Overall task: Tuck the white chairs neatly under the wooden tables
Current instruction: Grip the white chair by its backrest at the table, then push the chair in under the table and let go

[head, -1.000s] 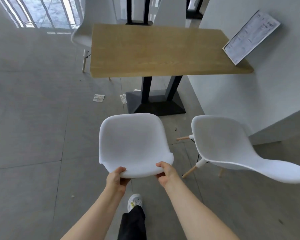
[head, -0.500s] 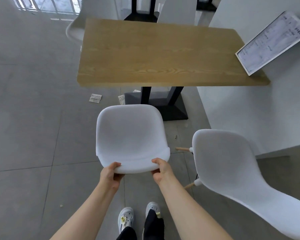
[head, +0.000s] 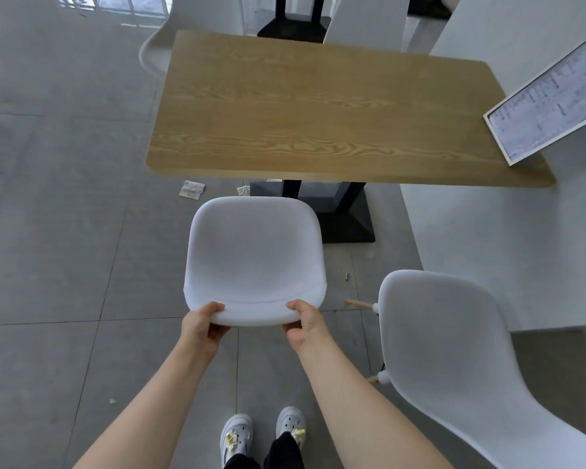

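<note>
A white moulded chair (head: 254, 255) stands in front of me, its seat facing a wooden table (head: 318, 110). My left hand (head: 202, 328) and my right hand (head: 305, 321) both grip the top edge of its backrest. The seat's front edge lies just short of the table's near edge. A second white chair (head: 454, 360) stands to the right, turned away at an angle, with wooden legs showing beneath it. The table rests on a black pedestal base (head: 345, 214).
A white wall (head: 487, 248) runs along the table's right end, with a framed sheet (head: 555, 99) leaning on it. Paper scraps (head: 192, 190) lie on the grey tiled floor. Another white chair (head: 156, 52) sits at the table's far left. My feet (head: 263, 434) are below.
I have stepped forward with the chair in both hands. It has moved closer to the table, and the second chair now lies nearer on my right.
</note>
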A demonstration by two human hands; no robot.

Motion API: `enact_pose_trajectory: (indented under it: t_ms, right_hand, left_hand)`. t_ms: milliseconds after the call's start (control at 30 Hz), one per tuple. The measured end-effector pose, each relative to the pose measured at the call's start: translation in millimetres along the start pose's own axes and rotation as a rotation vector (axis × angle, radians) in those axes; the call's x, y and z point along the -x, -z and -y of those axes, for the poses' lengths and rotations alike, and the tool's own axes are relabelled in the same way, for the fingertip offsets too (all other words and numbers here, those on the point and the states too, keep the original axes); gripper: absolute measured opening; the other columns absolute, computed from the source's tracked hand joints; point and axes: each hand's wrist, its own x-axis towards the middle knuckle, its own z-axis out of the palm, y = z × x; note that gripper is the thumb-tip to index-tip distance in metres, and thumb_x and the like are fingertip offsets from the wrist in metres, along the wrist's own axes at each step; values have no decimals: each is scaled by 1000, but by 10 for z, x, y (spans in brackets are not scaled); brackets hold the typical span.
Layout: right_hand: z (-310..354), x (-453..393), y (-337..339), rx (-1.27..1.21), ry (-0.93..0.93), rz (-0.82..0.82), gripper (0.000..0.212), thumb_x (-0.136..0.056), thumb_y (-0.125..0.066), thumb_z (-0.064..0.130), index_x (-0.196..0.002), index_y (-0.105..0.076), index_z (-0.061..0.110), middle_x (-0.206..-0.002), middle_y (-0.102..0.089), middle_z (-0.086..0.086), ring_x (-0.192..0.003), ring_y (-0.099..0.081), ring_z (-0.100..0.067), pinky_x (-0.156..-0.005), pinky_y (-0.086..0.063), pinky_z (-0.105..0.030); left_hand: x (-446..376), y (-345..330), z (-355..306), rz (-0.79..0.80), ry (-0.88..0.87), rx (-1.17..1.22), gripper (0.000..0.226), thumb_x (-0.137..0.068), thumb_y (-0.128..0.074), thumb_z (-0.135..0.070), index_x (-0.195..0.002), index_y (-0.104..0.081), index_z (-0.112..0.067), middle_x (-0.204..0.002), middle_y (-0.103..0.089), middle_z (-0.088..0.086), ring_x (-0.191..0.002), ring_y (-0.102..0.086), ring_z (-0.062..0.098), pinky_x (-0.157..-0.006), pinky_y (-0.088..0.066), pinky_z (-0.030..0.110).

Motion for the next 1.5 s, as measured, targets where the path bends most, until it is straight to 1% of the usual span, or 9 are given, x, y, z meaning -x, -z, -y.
enact_pose_trajectory:
  t_ms: [200,367,467,600,900,1133,1233,1333,1500]
  right_hand:
    - [-68,-31,-28,17,12,-12,32,-80,-48,-16,-102,-55,7,-87,-61,-9,-75,-59,-24,-48,-55,-26]
    - [49,97,29,177,101,13,44,-83,-49,-14,-124,-51,-1,-104,-61,-17,-88,-59,-30,-68,-52,-37]
    - [121,242,155,228,136,66,39,-86,-43,-15,-124,-51,-7,-101,-63,-17,-84,-62,-27,-61,-59,-32]
    - [153,463,500,163,136,90,44,-89,-31,-17,-126,-46,4,-97,-65,-16,-83,-66,-30,-56,-60,-32]
    - [437,637,2076,142,148,-77,45,-92,-26,-12,-132,-42,-2,-89,-59,-17,-74,-60,-32,-38,-53,-26]
    - [1366,1086,3439,151,199,2,29,-91,-26,-10,-89,-49,7,-81,-53,-15,-49,-65,-27,-35,-51,-25]
    - [1763,1283,4205,189,268,-124,28,-92,-29,-9,-103,-52,3,-80,-54,-14,-66,-55,-26,-40,-53,-24]
    - [2118,1415,4869,273,344,-257,34,-91,-36,-5,-120,-52,1,-78,-53,-11,-63,-51,-23,-54,-49,-29]
    - [2181,1669,5536,351,341,-406,24,-91,-41,1,-109,-55,8,-69,-52,-5,-57,-45,-15,-54,-39,-23]
  left_hand:
    - [-53,58,-42,-6,4,-17,22,-82,-51,6,-100,-56,-5,-94,-60,7,-82,-59,23,-63,-52,34]
    - [27,69,-23,-2,16,-13,35,-84,-50,5,-117,-50,-6,-100,-60,8,-81,-58,24,-55,-54,32]
    - [115,96,27,5,-14,-7,42,-88,-52,-3,-130,-47,-3,-116,-58,13,-95,-59,30,-77,-51,39]
    - [370,110,242,34,-9,26,34,-94,-50,-21,-125,-50,-8,-112,-62,11,-88,-64,31,-71,-54,40]
    - [1345,-262,1717,130,116,-190,25,-93,-46,-20,-108,-59,-6,-100,-67,12,-84,-64,31,-60,-54,36]
    - [2273,-734,3292,62,171,-234,22,-94,-40,-17,-104,-56,-4,-90,-64,10,-78,-60,28,-63,-54,37]
    - [2638,-896,3813,111,231,-332,19,-92,-41,-15,-95,-57,-5,-88,-62,10,-70,-58,27,-52,-55,32]
    - [2901,-1127,4119,168,191,-392,19,-92,-42,-14,-90,-58,-5,-87,-62,11,-68,-57,27,-56,-54,34]
    - [2966,-1304,4490,182,161,-477,19,-95,-43,-17,-91,-56,-4,-85,-59,10,-67,-55,25,-62,-53,35]
